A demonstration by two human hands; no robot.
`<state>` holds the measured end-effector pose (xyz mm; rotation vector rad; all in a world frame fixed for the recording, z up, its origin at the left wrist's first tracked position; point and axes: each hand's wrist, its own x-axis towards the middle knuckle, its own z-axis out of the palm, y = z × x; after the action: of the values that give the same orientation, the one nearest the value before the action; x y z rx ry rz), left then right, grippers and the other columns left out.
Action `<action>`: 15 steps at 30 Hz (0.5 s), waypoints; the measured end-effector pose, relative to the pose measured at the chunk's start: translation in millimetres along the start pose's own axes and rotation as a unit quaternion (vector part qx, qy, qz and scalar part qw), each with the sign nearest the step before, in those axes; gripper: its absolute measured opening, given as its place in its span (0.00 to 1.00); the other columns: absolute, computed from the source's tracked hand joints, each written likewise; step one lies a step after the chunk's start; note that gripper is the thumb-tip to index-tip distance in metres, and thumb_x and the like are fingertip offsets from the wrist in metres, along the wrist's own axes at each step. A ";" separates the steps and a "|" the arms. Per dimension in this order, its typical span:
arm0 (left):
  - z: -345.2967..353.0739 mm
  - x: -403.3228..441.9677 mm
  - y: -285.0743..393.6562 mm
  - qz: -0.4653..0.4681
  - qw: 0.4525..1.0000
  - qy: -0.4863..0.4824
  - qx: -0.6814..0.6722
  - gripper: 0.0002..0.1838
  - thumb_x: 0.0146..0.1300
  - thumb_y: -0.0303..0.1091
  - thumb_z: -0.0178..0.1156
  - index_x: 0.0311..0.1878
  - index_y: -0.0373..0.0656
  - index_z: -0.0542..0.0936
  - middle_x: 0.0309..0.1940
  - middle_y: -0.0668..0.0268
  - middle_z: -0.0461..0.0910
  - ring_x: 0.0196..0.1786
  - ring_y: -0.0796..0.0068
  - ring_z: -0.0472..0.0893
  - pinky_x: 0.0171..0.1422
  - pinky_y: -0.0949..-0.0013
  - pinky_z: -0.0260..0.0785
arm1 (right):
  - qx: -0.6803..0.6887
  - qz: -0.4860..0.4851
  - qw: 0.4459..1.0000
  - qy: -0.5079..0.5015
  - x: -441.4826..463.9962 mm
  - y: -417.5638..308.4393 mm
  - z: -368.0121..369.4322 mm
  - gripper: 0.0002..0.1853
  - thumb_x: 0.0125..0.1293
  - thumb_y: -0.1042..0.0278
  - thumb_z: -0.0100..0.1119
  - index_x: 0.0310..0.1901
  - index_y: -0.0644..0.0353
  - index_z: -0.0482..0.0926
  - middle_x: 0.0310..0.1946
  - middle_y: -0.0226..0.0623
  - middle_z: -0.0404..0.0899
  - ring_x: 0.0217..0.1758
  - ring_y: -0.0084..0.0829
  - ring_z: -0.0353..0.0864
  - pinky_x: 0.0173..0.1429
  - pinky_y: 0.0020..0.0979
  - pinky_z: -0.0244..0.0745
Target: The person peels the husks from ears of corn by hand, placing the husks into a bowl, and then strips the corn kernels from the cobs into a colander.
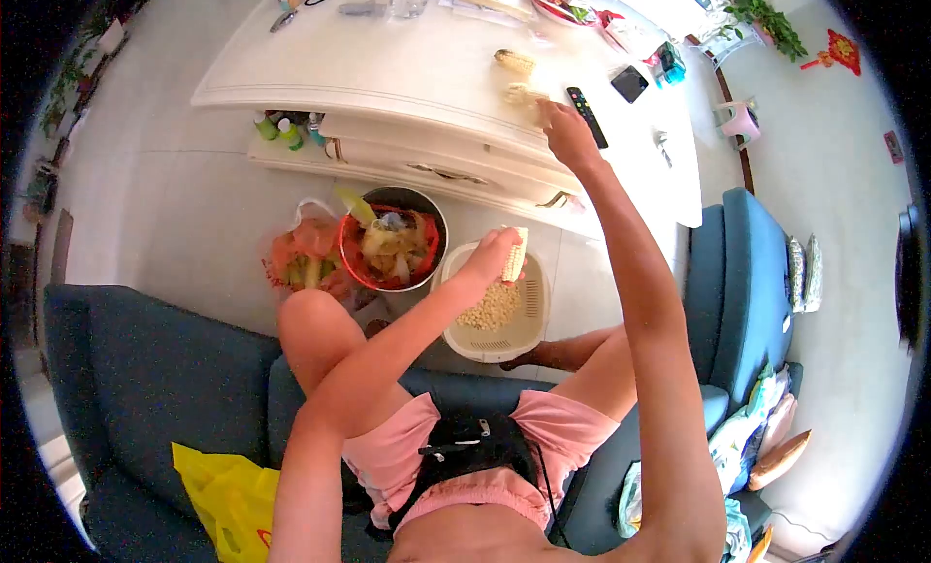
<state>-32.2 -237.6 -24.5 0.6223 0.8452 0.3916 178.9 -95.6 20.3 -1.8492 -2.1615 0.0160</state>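
Observation:
My left hand (493, 256) is closed around a corn cob (519, 251) with pale kernels, held above a cream plastic basket (535, 316). A small red patch shows at the cob's lower end; I cannot make out what it is. Loose corn kernels (490, 309) lie in the basket. Stretched over the white table, my right hand (566, 134) has its fingers together against a blurred pale yellow piece (524, 96). Just beyond that lies another corn cob (515, 61). A black remote control (587, 117) rests to the right of this hand.
Left of the basket stands a dark pot (441, 224) with a red bag and husks in it. Beside it sits a reddish plastic bag (303, 243). The white table (407, 73) also bears a phone (629, 83). A yellow bag (228, 495) lies on the blue sofa (184, 379).

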 end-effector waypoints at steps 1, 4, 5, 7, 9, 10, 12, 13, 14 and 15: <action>0.5 2.0 -1.8 0.008 1.000 -0.012 0.002 0.20 0.60 0.47 0.50 0.46 0.41 0.71 0.32 0.59 0.77 0.31 0.68 0.79 0.32 0.66 0.71 | 0.002 -0.001 1.000 -0.006 1.8 0.9 0.0 0.27 0.55 0.79 0.59 0.59 0.59 0.72 0.54 0.49 0.75 0.57 0.50 0.73 0.61 0.41 0.69; 3.3 3.7 -8.4 0.038 0.999 0.018 0.020 0.20 0.60 0.48 0.50 0.47 0.42 0.71 0.31 0.62 0.76 0.29 0.71 0.77 0.31 0.67 0.70 | 0.017 -0.011 1.000 0.002 -0.7 3.1 -2.3 0.26 0.55 0.80 0.59 0.59 0.60 0.71 0.54 0.50 0.74 0.58 0.50 0.73 0.62 0.41 0.69; 3.1 3.0 -8.2 0.036 0.999 0.018 0.022 0.20 0.60 0.48 0.50 0.47 0.42 0.71 0.31 0.62 0.76 0.29 0.71 0.77 0.31 0.67 0.70 | 0.026 -0.024 0.999 0.017 -1.4 3.6 -5.0 0.25 0.56 0.81 0.58 0.58 0.62 0.70 0.54 0.52 0.74 0.58 0.50 0.72 0.62 0.42 0.69; -0.2 0.3 -6.9 0.028 0.996 0.048 0.074 0.19 0.60 0.47 0.56 0.47 0.44 0.72 0.30 0.65 0.75 0.27 0.73 0.75 0.30 0.68 0.69 | 0.027 -0.014 0.999 0.025 -5.9 4.4 -11.1 0.25 0.56 0.79 0.59 0.58 0.62 0.70 0.55 0.52 0.73 0.59 0.50 0.71 0.64 0.42 0.67; -8.8 7.1 -10.8 0.042 0.991 0.020 0.126 0.21 0.57 0.44 0.60 0.48 0.41 0.70 0.31 0.64 0.74 0.27 0.74 0.74 0.30 0.68 0.68 | 0.020 -0.044 0.994 0.095 -13.4 2.6 -16.1 0.27 0.54 0.77 0.62 0.58 0.60 0.72 0.55 0.50 0.74 0.61 0.49 0.70 0.64 0.41 0.67; -11.1 9.5 -9.3 0.061 0.983 -0.001 0.174 0.24 0.55 0.41 0.63 0.49 0.38 0.68 0.32 0.63 0.73 0.28 0.75 0.73 0.29 0.68 0.67 | 0.031 -0.035 0.994 0.096 -15.7 1.5 -19.4 0.25 0.56 0.76 0.60 0.57 0.60 0.72 0.55 0.50 0.74 0.61 0.50 0.70 0.65 0.41 0.65; -11.4 11.1 -15.4 0.064 0.979 0.024 0.191 0.23 0.54 0.41 0.67 0.48 0.41 0.70 0.30 0.66 0.73 0.29 0.77 0.73 0.30 0.68 0.67 | 0.021 -0.028 0.994 0.105 -23.1 0.2 -25.6 0.23 0.58 0.75 0.59 0.57 0.61 0.72 0.54 0.52 0.74 0.60 0.51 0.70 0.65 0.43 0.66; -14.4 12.0 -16.0 0.074 0.973 0.054 0.211 0.23 0.52 0.41 0.71 0.46 0.44 0.72 0.29 0.69 0.73 0.31 0.79 0.74 0.30 0.69 0.67 | 0.012 -0.028 0.992 0.119 -24.8 -1.3 -27.8 0.22 0.59 0.75 0.58 0.56 0.61 0.71 0.53 0.53 0.73 0.59 0.52 0.71 0.64 0.45 0.66; -20.8 18.6 -18.5 0.037 0.965 0.055 0.254 0.27 0.52 0.42 0.71 0.51 0.41 0.71 0.32 0.67 0.77 0.37 0.74 0.77 0.37 0.67 0.71 | 0.007 -0.037 0.989 0.142 -29.8 -3.0 -30.9 0.20 0.61 0.72 0.57 0.56 0.60 0.71 0.53 0.52 0.74 0.58 0.52 0.71 0.62 0.46 0.67; -25.8 21.2 -27.6 0.024 0.965 0.055 0.254 0.27 0.52 0.42 0.71 0.51 0.41 0.71 0.32 0.67 0.77 0.37 0.74 0.77 0.37 0.67 0.71 | 0.001 -0.042 0.987 0.156 -35.9 -3.7 -34.5 0.18 0.63 0.71 0.56 0.55 0.60 0.73 0.51 0.51 0.75 0.54 0.51 0.75 0.58 0.45 0.71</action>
<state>-37.5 -237.8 -67.5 1.1063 1.0487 0.2522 187.9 -137.2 46.3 -1.6310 -2.0149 -0.2712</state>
